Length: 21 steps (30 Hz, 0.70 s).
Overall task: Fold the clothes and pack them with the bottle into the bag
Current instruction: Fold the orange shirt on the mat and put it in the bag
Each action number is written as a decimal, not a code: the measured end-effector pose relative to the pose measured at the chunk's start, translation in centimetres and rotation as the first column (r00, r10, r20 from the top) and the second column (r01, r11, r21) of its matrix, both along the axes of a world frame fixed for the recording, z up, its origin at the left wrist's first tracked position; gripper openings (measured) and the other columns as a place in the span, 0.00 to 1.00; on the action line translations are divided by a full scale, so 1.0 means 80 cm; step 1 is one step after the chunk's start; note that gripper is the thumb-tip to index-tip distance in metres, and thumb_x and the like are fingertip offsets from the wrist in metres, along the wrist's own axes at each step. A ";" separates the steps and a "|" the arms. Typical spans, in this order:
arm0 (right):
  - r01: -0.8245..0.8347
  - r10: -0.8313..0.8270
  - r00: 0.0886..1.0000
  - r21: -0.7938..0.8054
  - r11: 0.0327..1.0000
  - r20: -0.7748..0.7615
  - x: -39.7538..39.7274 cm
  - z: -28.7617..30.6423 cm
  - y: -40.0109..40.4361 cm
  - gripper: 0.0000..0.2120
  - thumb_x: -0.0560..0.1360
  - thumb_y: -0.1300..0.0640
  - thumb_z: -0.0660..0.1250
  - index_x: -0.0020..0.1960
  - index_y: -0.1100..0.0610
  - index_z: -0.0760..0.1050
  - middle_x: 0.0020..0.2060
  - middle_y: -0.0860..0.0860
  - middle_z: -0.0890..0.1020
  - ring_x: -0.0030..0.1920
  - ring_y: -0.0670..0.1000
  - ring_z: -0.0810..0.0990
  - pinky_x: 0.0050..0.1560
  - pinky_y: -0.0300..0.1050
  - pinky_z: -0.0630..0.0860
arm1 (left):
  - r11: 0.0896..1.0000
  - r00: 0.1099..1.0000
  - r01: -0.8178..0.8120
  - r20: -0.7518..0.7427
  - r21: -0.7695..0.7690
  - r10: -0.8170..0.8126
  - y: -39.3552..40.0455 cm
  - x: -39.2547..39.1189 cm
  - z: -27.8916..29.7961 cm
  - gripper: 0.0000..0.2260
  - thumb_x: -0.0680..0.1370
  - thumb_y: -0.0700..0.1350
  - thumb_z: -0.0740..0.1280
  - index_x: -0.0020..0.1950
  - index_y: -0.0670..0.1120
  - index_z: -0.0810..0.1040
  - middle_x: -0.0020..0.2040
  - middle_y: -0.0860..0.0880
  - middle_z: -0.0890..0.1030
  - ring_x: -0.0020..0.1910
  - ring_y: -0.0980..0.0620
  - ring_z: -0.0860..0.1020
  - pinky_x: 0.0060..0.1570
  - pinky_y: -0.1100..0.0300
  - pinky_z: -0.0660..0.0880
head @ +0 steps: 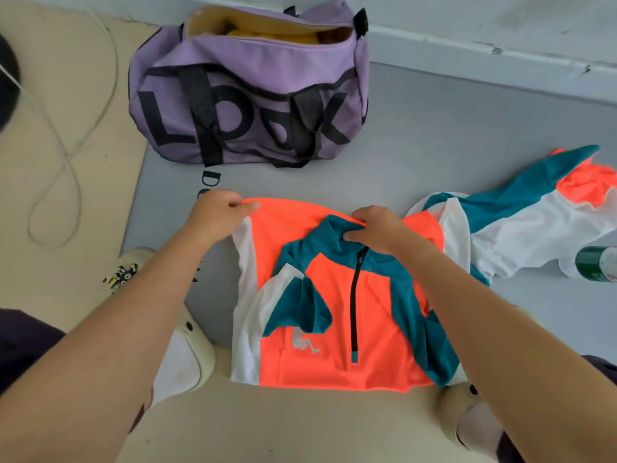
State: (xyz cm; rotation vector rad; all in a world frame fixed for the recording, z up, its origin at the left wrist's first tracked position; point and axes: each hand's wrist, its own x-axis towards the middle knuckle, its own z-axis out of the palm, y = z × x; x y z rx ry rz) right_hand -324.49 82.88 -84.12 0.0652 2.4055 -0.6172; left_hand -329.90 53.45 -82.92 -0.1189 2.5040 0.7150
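Note:
An orange, teal and white zip-neck shirt (334, 329) lies on the grey mat in front of me, its left sleeve folded inward over the chest. My left hand (218, 212) pinches the shirt's far left corner. My right hand (374, 228) grips the teal collar near the zip. The shirt's long right sleeve (521, 212) trails off to the right. A green and white bottle (597, 264) lies at the right edge, partly cut off. The purple duffel bag (247, 105) stands open behind the shirt, with something yellow inside.
The grey mat (434, 135) ends at a beige floor on the left, where a white cable (66, 155) loops. White shoes (187, 355) sit by my knees. A white wall base runs along the back right.

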 end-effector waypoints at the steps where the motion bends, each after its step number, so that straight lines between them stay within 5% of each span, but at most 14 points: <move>1: 0.032 -0.032 0.999 -0.048 0.998 -0.012 -0.004 0.001 -0.006 0.14 0.72 0.53 0.72 0.36 0.55 0.68 0.37 0.52 0.73 0.42 0.54 0.71 0.39 0.44 0.60 | 0.999 0.996 -0.034 -0.085 -0.025 0.031 -0.002 -0.002 0.001 0.23 0.78 0.56 0.67 0.30 0.46 0.64 0.29 0.48 0.66 0.32 0.47 0.68 0.33 0.54 0.62; 4: 0.072 -0.081 0.994 -0.110 0.991 -0.080 -0.016 0.000 -0.023 0.10 0.72 0.53 0.73 0.43 0.56 0.73 0.40 0.53 0.76 0.44 0.55 0.74 0.42 0.45 0.65 | 0.971 0.935 -0.070 -0.353 -0.230 -0.016 0.003 0.003 0.000 0.13 0.78 0.52 0.67 0.45 0.42 0.76 0.47 0.41 0.77 0.52 0.39 0.74 0.49 0.48 0.68; 7: 0.037 -0.029 0.995 0.093 0.995 -0.092 -0.026 -0.005 -0.021 0.23 0.71 0.45 0.72 0.59 0.56 0.73 0.56 0.55 0.78 0.58 0.57 0.76 0.58 0.51 0.67 | 0.952 0.870 0.091 -0.443 -0.291 -0.218 0.040 0.027 0.000 0.20 0.76 0.52 0.68 0.64 0.44 0.74 0.66 0.41 0.73 0.64 0.38 0.70 0.60 0.44 0.65; 11: -0.112 0.115 0.993 0.372 0.921 0.016 -0.041 0.004 0.018 0.27 0.69 0.35 0.69 0.57 0.55 0.74 0.56 0.54 0.79 0.60 0.57 0.75 0.63 0.56 0.62 | 0.817 0.794 0.492 -0.230 -0.301 -0.563 0.102 0.083 -0.019 0.30 0.75 0.60 0.66 0.75 0.54 0.64 0.78 0.44 0.60 0.74 0.40 0.60 0.66 0.44 0.63; 13: -0.223 0.203 0.975 0.492 0.842 0.096 -0.043 0.014 0.045 0.26 0.68 0.37 0.70 0.56 0.54 0.76 0.55 0.52 0.80 0.60 0.55 0.77 0.63 0.55 0.62 | 0.786 0.814 0.516 -0.090 -0.341 -0.574 0.110 0.101 -0.035 0.37 0.75 0.65 0.64 0.79 0.57 0.54 0.80 0.45 0.52 0.78 0.41 0.53 0.69 0.43 0.60; 16: -0.278 0.265 0.956 0.660 0.698 0.123 -0.043 0.027 0.085 0.17 0.71 0.51 0.68 0.58 0.55 0.77 0.55 0.52 0.80 0.60 0.55 0.76 0.63 0.53 0.62 | 0.781 0.827 0.493 -0.071 -0.384 -0.557 0.107 0.110 -0.051 0.42 0.73 0.67 0.64 0.80 0.55 0.48 0.81 0.46 0.49 0.79 0.43 0.49 0.71 0.43 0.57; 21: 0.138 0.120 0.919 0.591 0.795 -0.376 -0.026 0.031 0.126 0.10 0.76 0.56 0.65 0.56 0.58 0.74 0.52 0.58 0.77 0.56 0.61 0.72 0.57 0.56 0.66 | 0.817 0.862 0.440 -0.079 -0.372 -0.500 0.107 0.107 -0.056 0.43 0.74 0.68 0.64 0.81 0.54 0.47 0.81 0.47 0.48 0.80 0.43 0.47 0.71 0.42 0.58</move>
